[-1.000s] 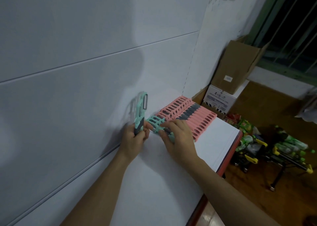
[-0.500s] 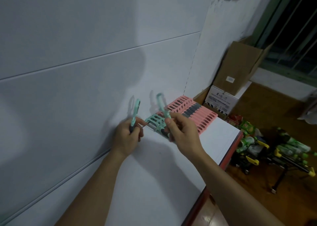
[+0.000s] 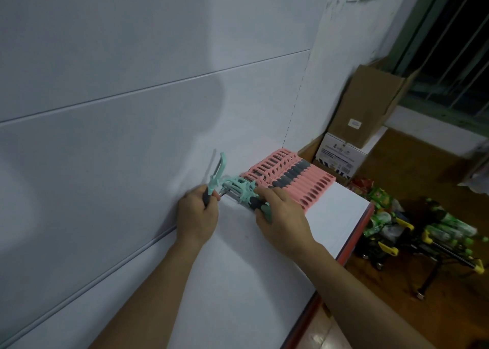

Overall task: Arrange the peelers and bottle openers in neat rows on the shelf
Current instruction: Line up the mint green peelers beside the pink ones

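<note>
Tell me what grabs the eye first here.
The tight row of pink peelers at the far end of the shelf, against the wall. Right before it, the left hand holds one mint peeler upright while the right hand grips the mint peelers lying beside the pink row.

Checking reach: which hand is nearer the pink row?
Right. The right hand, gripping a flat peeler, is beside the pink row; the left hand is further left, holding an upright peeler.

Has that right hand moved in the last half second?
Yes. The right hand has dropped toward the shelf, laying its green peeler down beside the pink row.
</note>
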A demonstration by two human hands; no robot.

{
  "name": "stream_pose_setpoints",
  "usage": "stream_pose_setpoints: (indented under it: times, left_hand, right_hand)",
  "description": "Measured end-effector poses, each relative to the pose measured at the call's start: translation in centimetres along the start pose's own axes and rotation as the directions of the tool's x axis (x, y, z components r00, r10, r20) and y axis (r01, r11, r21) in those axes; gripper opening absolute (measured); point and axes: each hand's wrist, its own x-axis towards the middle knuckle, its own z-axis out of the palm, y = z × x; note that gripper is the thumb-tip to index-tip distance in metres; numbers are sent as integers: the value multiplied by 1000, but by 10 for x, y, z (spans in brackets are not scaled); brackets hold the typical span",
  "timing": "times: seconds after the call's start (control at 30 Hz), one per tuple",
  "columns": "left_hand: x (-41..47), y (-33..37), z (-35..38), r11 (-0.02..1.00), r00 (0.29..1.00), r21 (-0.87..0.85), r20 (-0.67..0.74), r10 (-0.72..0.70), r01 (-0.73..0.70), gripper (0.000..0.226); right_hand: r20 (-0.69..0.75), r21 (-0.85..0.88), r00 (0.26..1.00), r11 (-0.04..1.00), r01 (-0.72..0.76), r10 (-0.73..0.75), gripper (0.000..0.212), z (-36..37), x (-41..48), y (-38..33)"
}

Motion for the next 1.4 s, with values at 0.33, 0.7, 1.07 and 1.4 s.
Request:
stream_pose_setpoints:
  times: [0.33,0.7,1.07,1.4]
  left_hand:
    - [-1,1,-1,998,1000,55,2,18,-18,26]
    - [0,-4,1,993,996,115,88,18,-28,9]
    - [-2,3,-4,989,993,111,71,94,-101,20]
    - [-11,15,-4,957,940,25,195,280,-290,21]
  right_hand:
    - [-69,-57,995,996,70,-74,14,18,1,-4]
    - [-51,-12,998,999,32,-32,20,24,-4,-4]
    - [-195,10,980,1000,30,-27,22,12,2,-19]
    - [136,737,967,631,-243,214,6,8,31,-59]
